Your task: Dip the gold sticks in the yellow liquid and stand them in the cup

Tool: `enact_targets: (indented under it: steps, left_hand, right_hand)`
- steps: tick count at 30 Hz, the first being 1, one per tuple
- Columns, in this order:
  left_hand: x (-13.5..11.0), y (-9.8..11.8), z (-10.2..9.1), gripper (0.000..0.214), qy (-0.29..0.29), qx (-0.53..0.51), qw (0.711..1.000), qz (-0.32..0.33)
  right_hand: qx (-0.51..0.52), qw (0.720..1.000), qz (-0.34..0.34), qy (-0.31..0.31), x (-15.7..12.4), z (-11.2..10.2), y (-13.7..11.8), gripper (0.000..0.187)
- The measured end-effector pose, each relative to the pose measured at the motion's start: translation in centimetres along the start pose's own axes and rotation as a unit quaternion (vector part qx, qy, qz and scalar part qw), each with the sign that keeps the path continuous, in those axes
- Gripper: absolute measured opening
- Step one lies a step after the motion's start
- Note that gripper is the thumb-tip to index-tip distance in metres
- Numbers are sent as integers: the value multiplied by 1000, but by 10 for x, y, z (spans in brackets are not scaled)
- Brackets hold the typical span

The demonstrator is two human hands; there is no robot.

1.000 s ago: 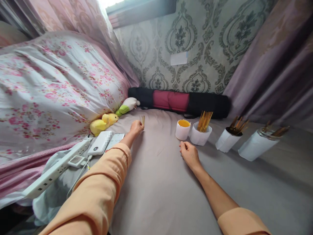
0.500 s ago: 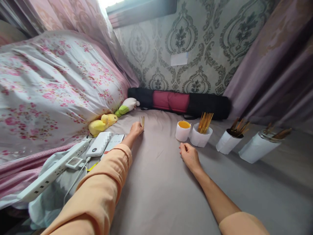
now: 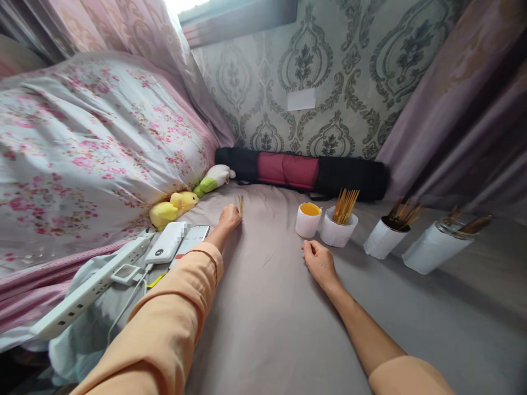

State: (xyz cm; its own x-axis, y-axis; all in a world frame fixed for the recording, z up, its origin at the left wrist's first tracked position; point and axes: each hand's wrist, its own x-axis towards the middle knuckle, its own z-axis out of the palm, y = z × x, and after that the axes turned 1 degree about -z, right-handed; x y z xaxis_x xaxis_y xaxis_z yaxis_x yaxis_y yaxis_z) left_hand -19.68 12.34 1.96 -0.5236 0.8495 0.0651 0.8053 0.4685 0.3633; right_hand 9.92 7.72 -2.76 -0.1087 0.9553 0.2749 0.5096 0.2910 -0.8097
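Note:
My left hand (image 3: 230, 218) is closed around a few thin sticks (image 3: 241, 204), whose tips stand up beyond the fingers. It is low over the grey sheet, left of centre. To the right, my right hand (image 3: 319, 262) rests with curled fingers, and nothing shows in it. Just beyond that hand stands a white-wrapped cup (image 3: 308, 225) with an orange inside. Beside it a wider white container (image 3: 338, 235) holds a bunch of thin brown sticks (image 3: 346, 207). Farther right are a white-wrapped cup with dark sticks (image 3: 383, 241) and a white-wrapped jar (image 3: 436, 251) with more sticks.
A black and red long bag (image 3: 288, 170) lies along the wall. Left of my left arm are a phone (image 3: 194, 239), a white power bank (image 3: 168, 241) and a power strip (image 3: 94, 285) with a cable. Yellow and green-white plush toys (image 3: 173, 208) lie against the floral bedding (image 3: 90, 153).

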Motion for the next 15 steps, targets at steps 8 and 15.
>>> enact_targets:
  steps: [8, 15]
  left_hand:
    - [-3, 1, -3, 25, 1, -2, 1000, -8]
    - [-5, 4, -7, 24, 6, -16, 999, -32]
  right_hand:
    - [-2, 1000, -2, 0, 0, 1, 0, 38]
    - [-10, 1000, -3, 3, 0, 0, -2, 37]
